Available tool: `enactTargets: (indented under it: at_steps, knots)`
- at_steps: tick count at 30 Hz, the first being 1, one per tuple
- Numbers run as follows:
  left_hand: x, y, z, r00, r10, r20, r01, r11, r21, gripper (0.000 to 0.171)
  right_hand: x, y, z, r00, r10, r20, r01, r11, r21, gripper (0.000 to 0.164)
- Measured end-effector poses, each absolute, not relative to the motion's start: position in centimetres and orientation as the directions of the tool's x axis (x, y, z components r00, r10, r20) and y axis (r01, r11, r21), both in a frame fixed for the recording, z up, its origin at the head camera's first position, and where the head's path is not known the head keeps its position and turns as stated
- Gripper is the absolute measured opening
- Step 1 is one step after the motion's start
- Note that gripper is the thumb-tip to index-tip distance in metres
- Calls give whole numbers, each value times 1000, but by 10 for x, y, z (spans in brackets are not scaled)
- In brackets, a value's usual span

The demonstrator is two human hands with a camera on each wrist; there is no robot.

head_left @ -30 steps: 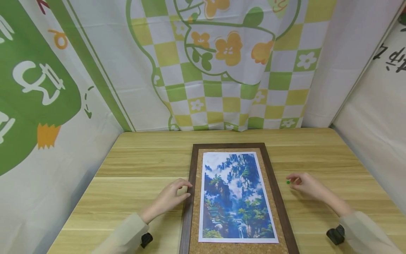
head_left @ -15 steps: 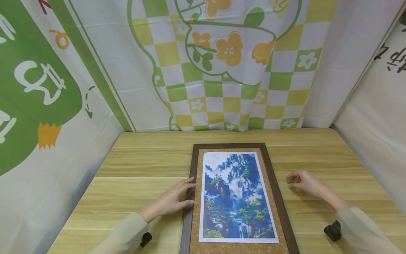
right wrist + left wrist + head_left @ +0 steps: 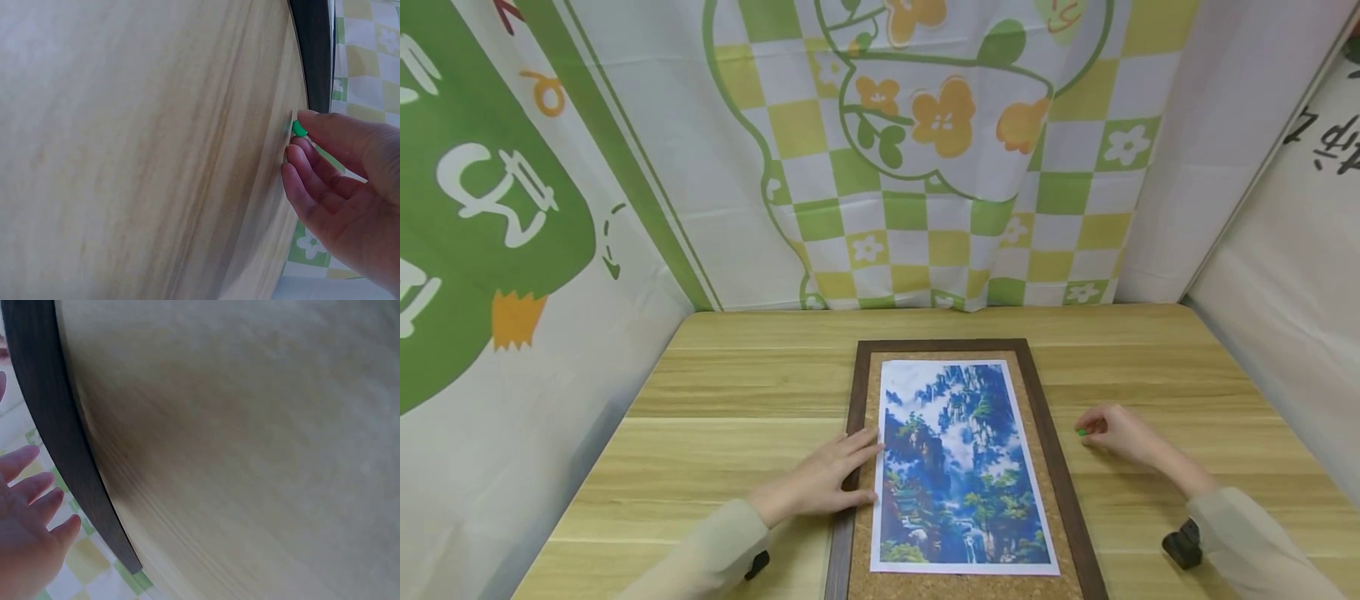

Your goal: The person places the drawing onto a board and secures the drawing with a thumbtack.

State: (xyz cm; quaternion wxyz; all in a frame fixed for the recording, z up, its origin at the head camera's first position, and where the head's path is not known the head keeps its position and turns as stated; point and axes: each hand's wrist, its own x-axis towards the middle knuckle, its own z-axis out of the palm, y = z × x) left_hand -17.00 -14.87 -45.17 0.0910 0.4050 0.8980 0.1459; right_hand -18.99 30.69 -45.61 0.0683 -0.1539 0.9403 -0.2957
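1. The left hand (image 3: pixel 822 479) is lying over the left side of the dark wooden frame (image 3: pixel 1047 433), fingers extended and apart, tips at the left margin of the landscape print (image 3: pixel 958 483); I cannot tell if they are pressing.
2. The print is lying on the corkboard (image 3: pixel 955 587), inside the frame, slightly askew to it.
3. The right hand (image 3: pixel 1116 435), well apart from the left, is pinching a small green piece (image 3: pixel 299 129), perhaps a pushpin, over the table (image 3: pixel 730 383), just beyond the frame's right side.
4. For good work, I think the left fingers should be steadying the paper flatly, without dragging it.
5. The right thumb and fingers should be gripping such a small thing firmly, because it could be slipping away easily.
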Motion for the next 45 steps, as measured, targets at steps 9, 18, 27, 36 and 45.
enactTargets:
  at_steps: [9,18,27,36,45]
  knots:
    - [-167,-142,-453,-632,764,-126,715,638,285,72,-190,307,-457,-946,-322,-34,-246,782,-574,10]
    - [-167,-137,-454,-627,762,-162,724,647,239,71,-191,307,-456,-940,-341,-18,-273,783,-560,7]
    - [-168,-134,-450,-609,764,-214,719,645,258,70,-198,305,-448,-933,-359,-16,-289,775,-562,7]
    - [-168,-135,-451,-593,787,-172,747,617,247,70,-217,283,-431,-927,-371,49,-332,754,-566,11]
    - [-168,-134,-449,-603,775,-190,738,632,238,69,-240,257,-418,-913,-407,32,-345,728,-592,15]
